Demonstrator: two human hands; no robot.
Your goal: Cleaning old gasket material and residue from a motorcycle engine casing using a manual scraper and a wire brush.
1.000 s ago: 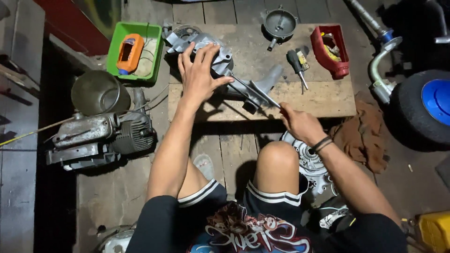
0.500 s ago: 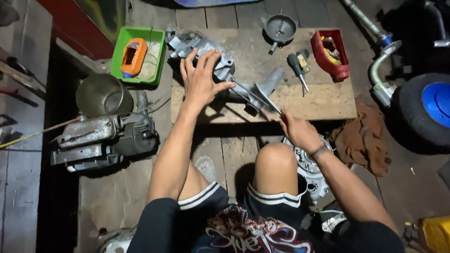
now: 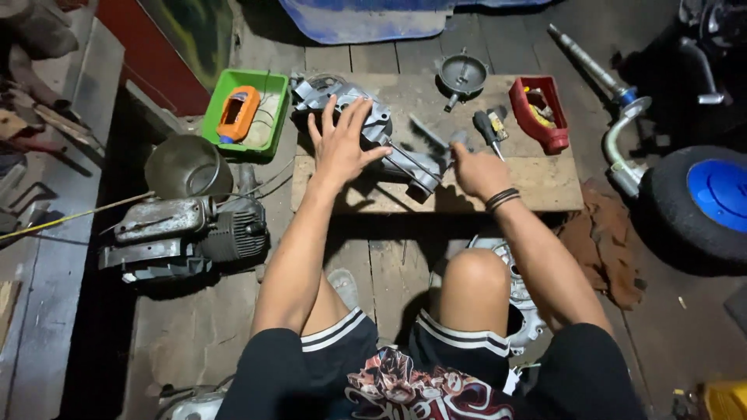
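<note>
Resting on a wooden board [image 3: 537, 183] over plank floor: left hand [image 3: 340, 144], fingers splayed on grey casing [image 3: 366, 124]; right hand [image 3: 475, 169] perhaps gripping it.

L hand [image 3: 340, 148] flat on grey engine casing [image 3: 366, 128] on wooden board [image 3: 537, 183]; R hand [image 3: 476, 171] grips its end.

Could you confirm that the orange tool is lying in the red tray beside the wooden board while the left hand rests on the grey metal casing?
Not quite: the head view shows the orange tool in the green tray, not the red one. The left hand does rest on the grey metal casing.
</note>
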